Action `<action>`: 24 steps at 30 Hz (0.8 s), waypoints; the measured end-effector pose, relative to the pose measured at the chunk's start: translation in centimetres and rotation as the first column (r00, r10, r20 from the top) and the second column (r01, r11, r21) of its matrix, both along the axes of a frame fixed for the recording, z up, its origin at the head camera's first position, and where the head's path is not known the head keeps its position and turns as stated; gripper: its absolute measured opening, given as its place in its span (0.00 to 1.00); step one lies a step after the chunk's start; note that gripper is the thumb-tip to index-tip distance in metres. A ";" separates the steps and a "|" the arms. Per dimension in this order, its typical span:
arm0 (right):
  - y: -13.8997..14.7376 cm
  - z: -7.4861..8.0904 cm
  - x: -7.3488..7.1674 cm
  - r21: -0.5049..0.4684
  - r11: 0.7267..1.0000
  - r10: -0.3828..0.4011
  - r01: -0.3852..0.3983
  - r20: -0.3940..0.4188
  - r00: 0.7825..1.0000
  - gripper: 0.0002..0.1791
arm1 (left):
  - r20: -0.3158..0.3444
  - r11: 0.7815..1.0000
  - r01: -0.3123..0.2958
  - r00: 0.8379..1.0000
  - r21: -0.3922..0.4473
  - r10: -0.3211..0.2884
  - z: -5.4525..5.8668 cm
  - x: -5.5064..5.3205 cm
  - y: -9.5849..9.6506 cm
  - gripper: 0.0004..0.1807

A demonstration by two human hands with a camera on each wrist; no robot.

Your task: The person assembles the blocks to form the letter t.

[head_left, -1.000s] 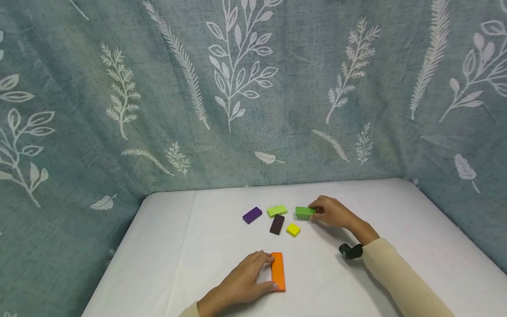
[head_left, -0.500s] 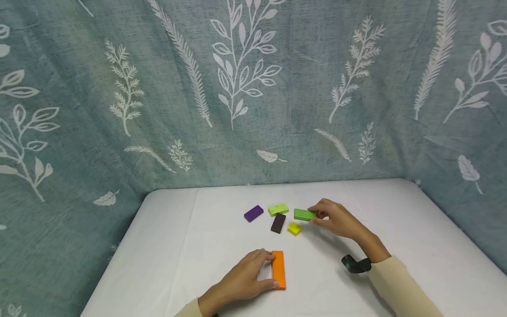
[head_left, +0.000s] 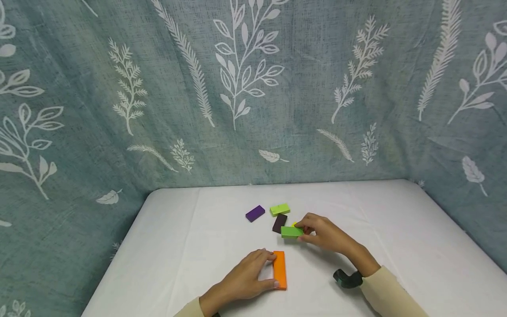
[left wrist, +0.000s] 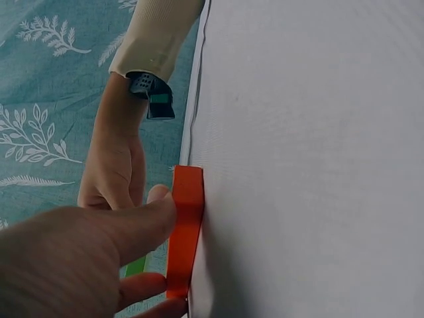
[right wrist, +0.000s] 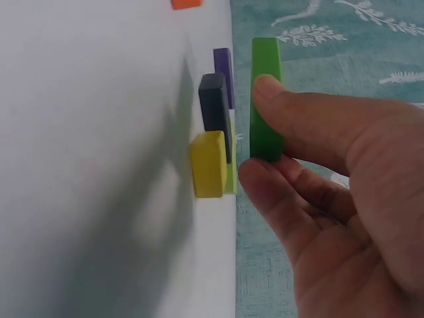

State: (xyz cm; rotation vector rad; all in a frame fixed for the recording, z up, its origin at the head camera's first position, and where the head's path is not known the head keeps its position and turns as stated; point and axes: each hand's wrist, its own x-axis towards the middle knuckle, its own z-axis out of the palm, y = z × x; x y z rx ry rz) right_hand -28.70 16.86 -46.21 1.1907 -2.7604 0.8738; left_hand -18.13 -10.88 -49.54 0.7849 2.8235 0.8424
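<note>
My right hand (head_left: 322, 233) pinches a green rectangular block (head_left: 291, 232) by its right end, between thumb and fingers. In the right wrist view that green block (right wrist: 265, 99) is raised off the white tabletop. Low in the head view, my left hand (head_left: 245, 275) holds a flat orange block (head_left: 279, 270) lying on the table, thumb at the near end and fingertips at the far end. Behind the green block are a dark brown block (head_left: 279, 222) and a small yellow block (right wrist: 209, 164), mostly hidden by the right hand in the head view.
A purple block (head_left: 255, 213) and a lime-green block (head_left: 280, 209) lie farther back on the white table (head_left: 190, 237). Leaf-patterned teal cloth (head_left: 170, 97) hangs behind and beside the table. A dark wrist-worn camera (head_left: 347, 279) sits under the right wrist.
My right hand has lifted the green block and carried it left and toward me, over beside the yellow and brown blocks. The left hand stays on the orange block.
</note>
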 end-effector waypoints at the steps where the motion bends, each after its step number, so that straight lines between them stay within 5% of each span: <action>1: -0.1 -0.1 0.1 0.002 1.000 0.004 -0.004 0.006 1.000 0.17 | -0.004 1.000 0.002 1.000 0.001 -0.002 0.0 0.0 0.0 0.33; 24: -1.4 -0.8 1.0 0.052 0.998 0.030 -0.035 0.090 0.995 0.16 | -0.052 1.000 0.012 0.999 -0.007 -0.012 -0.1 -0.1 0.0 0.32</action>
